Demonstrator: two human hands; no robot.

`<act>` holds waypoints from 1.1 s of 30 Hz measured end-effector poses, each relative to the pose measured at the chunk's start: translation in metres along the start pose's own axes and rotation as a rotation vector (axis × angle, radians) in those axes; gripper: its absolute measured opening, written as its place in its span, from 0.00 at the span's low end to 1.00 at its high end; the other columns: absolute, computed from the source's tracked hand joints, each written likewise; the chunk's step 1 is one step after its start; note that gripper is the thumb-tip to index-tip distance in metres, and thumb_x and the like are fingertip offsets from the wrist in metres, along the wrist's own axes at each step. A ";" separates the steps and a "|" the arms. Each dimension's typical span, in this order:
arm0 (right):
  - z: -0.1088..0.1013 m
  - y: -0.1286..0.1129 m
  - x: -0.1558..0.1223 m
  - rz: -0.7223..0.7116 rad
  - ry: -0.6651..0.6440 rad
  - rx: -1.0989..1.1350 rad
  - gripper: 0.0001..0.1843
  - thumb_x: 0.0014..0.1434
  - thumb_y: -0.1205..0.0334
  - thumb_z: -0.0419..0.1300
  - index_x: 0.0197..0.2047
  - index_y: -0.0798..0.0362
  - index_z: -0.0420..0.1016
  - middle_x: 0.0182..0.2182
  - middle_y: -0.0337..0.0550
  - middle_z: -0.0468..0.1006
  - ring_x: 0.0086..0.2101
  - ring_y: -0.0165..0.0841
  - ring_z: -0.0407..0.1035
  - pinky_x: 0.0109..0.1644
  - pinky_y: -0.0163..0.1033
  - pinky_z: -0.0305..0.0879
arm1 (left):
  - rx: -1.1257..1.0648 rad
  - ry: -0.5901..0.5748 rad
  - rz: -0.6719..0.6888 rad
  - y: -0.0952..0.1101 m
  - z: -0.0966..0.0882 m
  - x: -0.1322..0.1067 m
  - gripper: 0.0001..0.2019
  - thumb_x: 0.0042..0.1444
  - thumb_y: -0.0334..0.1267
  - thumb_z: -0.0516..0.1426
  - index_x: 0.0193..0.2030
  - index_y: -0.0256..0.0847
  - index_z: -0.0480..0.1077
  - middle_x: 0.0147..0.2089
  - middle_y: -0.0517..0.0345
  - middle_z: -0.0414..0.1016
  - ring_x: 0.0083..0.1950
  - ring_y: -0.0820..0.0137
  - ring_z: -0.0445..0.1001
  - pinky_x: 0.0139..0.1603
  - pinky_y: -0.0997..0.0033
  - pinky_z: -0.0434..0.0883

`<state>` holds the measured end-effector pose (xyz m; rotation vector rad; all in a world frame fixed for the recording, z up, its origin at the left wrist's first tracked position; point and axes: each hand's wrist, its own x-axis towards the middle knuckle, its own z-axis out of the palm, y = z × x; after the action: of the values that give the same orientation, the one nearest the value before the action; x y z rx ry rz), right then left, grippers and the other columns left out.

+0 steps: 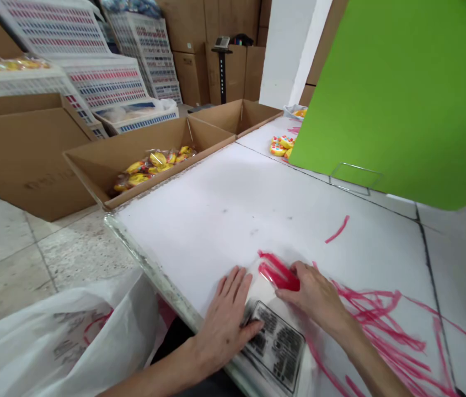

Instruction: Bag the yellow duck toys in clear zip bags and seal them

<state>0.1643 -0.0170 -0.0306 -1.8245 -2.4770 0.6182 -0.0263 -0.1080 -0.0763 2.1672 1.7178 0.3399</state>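
On the near part of the white table lies a white plastic bag, or stack of bags, with a black printed label (pixel 276 344) and a bright red end (pixel 276 271). My left hand (pixel 228 314) rests flat on the bag's left side, fingers stretched out and thumb over the label. The fingers of my right hand (pixel 313 292) are bent and pinch the bag at its red end. Whether that red is print or something inside, I cannot tell. Thin pink-red strips (pixel 381 320) lie scattered to the right of my right hand, with a single strip (pixel 337 229) farther up.
Along the table's far left edge stands an open cardboard box (pixel 87 160) with wrapped yellow items (pixel 154 165). A large green panel (pixel 394 99) rises at the right, beside yellow dotted pieces (pixel 280 145). A white sack (pixel 92 336) is at lower left; white crates (pixel 79 71) stand behind.
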 end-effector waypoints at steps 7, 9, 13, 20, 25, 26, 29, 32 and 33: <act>0.006 0.001 -0.004 -0.018 -0.021 0.143 0.09 0.53 0.57 0.59 0.34 0.53 0.65 0.34 0.43 0.71 0.36 0.38 0.66 0.38 0.38 0.57 | -0.157 0.012 0.023 -0.008 0.001 -0.003 0.40 0.49 0.41 0.60 0.66 0.36 0.45 0.68 0.45 0.46 0.68 0.55 0.41 0.66 0.49 0.48; 0.007 0.002 -0.007 -0.027 -0.067 0.245 0.09 0.53 0.58 0.58 0.29 0.52 0.62 0.27 0.38 0.69 0.30 0.34 0.65 0.34 0.36 0.55 | -0.299 0.022 -0.007 -0.009 -0.006 -0.002 0.39 0.50 0.42 0.59 0.65 0.36 0.45 0.68 0.44 0.47 0.68 0.57 0.43 0.66 0.52 0.49; -0.001 -0.003 -0.016 -0.079 -0.194 0.526 0.13 0.55 0.59 0.57 0.25 0.51 0.56 0.21 0.30 0.58 0.23 0.27 0.56 0.27 0.33 0.50 | -0.669 0.067 -0.191 -0.015 -0.034 0.009 0.41 0.49 0.46 0.60 0.66 0.38 0.44 0.65 0.42 0.53 0.63 0.58 0.54 0.62 0.55 0.56; -0.034 -0.027 -0.019 -0.165 -0.183 0.606 0.16 0.55 0.59 0.59 0.24 0.52 0.55 0.20 0.29 0.55 0.22 0.25 0.51 0.25 0.32 0.47 | -1.248 -0.399 -0.217 -0.020 -0.062 0.030 0.16 0.41 0.43 0.65 0.33 0.33 0.71 0.25 0.64 0.67 0.27 0.76 0.64 0.27 0.79 0.61; -0.046 -0.006 -0.018 -0.133 -0.324 0.917 0.14 0.55 0.49 0.60 0.36 0.52 0.70 0.25 0.36 0.69 0.26 0.28 0.61 0.28 0.32 0.55 | -1.430 -0.376 -0.267 -0.019 -0.065 0.020 0.10 0.42 0.39 0.65 0.28 0.34 0.71 0.23 0.65 0.66 0.25 0.79 0.62 0.26 0.82 0.60; -0.043 0.002 -0.022 -0.103 -0.323 1.042 0.19 0.55 0.46 0.59 0.43 0.50 0.71 0.29 0.39 0.72 0.30 0.30 0.65 0.31 0.34 0.58 | -1.456 -0.356 -0.317 -0.021 -0.066 0.017 0.10 0.42 0.37 0.65 0.29 0.35 0.72 0.23 0.64 0.68 0.25 0.79 0.63 0.27 0.82 0.62; -0.022 0.012 -0.042 -0.025 -0.267 1.448 0.35 0.53 0.35 0.55 0.56 0.48 0.63 0.38 0.47 0.75 0.38 0.37 0.69 0.41 0.41 0.63 | -1.564 -0.339 -0.456 -0.028 -0.069 0.007 0.11 0.39 0.36 0.67 0.30 0.35 0.73 0.24 0.61 0.72 0.26 0.76 0.69 0.29 0.80 0.66; -0.001 -0.005 -0.069 0.038 -0.226 1.665 0.37 0.50 0.32 0.54 0.55 0.47 0.66 0.41 0.48 0.76 0.43 0.41 0.69 0.49 0.45 0.62 | -1.695 -0.373 -0.563 -0.033 -0.065 -0.006 0.16 0.36 0.36 0.68 0.34 0.35 0.74 0.28 0.55 0.76 0.29 0.68 0.74 0.33 0.72 0.71; 0.001 -0.016 -0.078 0.065 -0.210 1.652 0.35 0.48 0.33 0.57 0.52 0.47 0.69 0.42 0.47 0.76 0.46 0.42 0.67 0.52 0.45 0.61 | -1.722 -0.378 -0.602 -0.033 -0.063 -0.011 0.18 0.35 0.36 0.68 0.36 0.35 0.74 0.28 0.55 0.77 0.30 0.67 0.75 0.34 0.70 0.72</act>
<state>0.1751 -0.0930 -0.0089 -1.0214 -0.9576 1.9850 -0.0834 -0.1043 -0.0327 0.4021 0.9487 0.7529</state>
